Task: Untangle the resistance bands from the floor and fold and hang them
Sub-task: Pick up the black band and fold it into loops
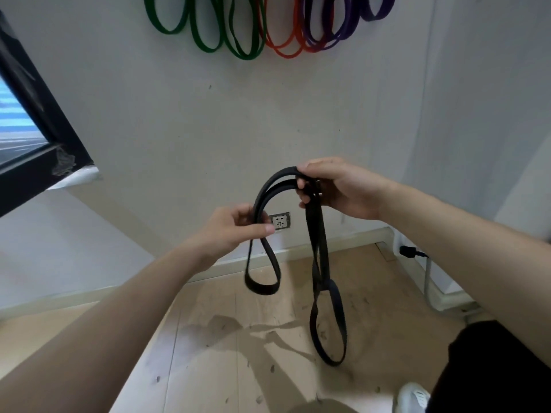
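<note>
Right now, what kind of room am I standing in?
Probably a home exercise corner: green bands, red bands and purple bands hang on the wall, with a window and plank floor.

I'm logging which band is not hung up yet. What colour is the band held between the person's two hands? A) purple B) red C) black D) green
C: the black band arches from the left hand to the right hand, both gripping it, while the green bands, red bands and purple bands hang on the wall.
</note>
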{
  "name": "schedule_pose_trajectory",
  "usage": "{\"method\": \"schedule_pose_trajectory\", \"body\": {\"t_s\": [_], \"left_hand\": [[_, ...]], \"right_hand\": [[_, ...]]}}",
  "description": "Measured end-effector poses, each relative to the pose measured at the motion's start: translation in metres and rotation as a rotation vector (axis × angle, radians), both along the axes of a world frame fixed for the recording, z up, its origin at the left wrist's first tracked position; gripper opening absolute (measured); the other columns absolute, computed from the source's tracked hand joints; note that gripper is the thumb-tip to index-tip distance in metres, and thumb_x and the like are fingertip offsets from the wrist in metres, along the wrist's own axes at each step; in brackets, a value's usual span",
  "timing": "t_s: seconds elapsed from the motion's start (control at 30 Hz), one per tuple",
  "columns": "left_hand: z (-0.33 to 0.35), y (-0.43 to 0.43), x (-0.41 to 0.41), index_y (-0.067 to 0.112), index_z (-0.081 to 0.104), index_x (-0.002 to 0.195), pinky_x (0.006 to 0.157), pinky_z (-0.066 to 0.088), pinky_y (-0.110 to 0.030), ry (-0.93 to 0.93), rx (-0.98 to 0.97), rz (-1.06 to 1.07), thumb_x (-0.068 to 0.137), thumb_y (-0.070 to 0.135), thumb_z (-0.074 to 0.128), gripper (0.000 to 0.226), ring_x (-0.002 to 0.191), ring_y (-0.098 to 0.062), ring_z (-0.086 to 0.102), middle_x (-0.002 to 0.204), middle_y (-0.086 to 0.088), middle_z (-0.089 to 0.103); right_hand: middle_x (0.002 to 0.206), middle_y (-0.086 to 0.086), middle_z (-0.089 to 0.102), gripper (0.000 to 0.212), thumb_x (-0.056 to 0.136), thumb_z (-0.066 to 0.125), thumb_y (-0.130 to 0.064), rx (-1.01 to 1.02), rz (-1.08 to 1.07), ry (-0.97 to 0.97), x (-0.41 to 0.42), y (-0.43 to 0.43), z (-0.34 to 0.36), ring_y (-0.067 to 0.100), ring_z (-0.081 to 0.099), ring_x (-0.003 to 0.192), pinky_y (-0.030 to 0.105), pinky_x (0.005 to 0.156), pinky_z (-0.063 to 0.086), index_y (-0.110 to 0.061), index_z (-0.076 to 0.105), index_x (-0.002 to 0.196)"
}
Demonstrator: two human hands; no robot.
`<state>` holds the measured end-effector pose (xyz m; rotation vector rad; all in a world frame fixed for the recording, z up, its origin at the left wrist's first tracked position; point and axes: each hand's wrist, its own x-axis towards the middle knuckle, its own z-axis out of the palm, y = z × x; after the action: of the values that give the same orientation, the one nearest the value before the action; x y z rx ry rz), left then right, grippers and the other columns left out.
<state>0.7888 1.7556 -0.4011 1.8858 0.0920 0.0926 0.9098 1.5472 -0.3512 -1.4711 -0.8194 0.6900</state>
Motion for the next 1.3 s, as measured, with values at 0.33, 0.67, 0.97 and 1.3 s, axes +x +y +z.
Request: {"method": "schedule_pose_trajectory", "body": {"t_s": [0.33, 0.67, 0.97, 1.3], "left_hand": [[0.021, -0.034, 0.005, 0.016, 0.068, 0.110, 0.086, 0.056, -0.026, -0.222, -0.164, 0.032, 0.073, 0.026, 0.080, 0.040, 0.089, -0.014, 0.071, 0.098, -0.004, 0.077], [0.034, -0.027, 0.001, 0.008, 0.073, 0.109, 0.079, 0.052, -0.016, -0.338, -0.031, 0.106, 0.088, 0.009, 0.071, 0.021, 0.090, -0.003, 0.070, 0.098, -0.001, 0.076], [0.037, 0.007, 0.001, 0.020, 0.074, 0.099, 0.078, 0.052, -0.021, -0.405, -0.193, 0.340, 0.091, 0.014, 0.069, 0.011, 0.080, -0.004, 0.065, 0.082, 0.012, 0.074], [0.018, 0.033, -0.010, 0.019, 0.074, 0.106, 0.085, 0.051, -0.030, -0.224, -0.071, 0.278, 0.090, 0.018, 0.070, 0.016, 0.076, -0.010, 0.062, 0.081, 0.005, 0.070]], "right_hand": [[0.080, 0.004, 0.059, 0.026, 0.102, 0.053, -0.026, -0.094, 0.081, -0.026, 0.000, 0.006, -0.017, 0.020, 0.056, 0.078, 0.040, 0.090, 0.043, -0.009, 0.063, 0.086], [0.088, 0.006, 0.067, 0.039, 0.102, 0.046, -0.041, -0.167, 0.199, 0.027, -0.001, 0.001, -0.022, 0.030, 0.067, 0.102, 0.044, 0.103, 0.046, -0.015, 0.066, 0.080], [0.115, 0.014, 0.068, 0.038, 0.101, 0.046, -0.044, -0.329, 0.299, 0.068, 0.009, -0.005, -0.044, 0.031, 0.062, 0.122, 0.046, 0.110, 0.044, -0.014, 0.067, 0.092], [0.081, 0.008, 0.066, 0.032, 0.105, 0.044, -0.026, -0.093, 0.079, 0.261, 0.011, -0.011, -0.030, 0.028, 0.065, 0.087, 0.039, 0.090, 0.054, -0.010, 0.059, 0.082]]}}
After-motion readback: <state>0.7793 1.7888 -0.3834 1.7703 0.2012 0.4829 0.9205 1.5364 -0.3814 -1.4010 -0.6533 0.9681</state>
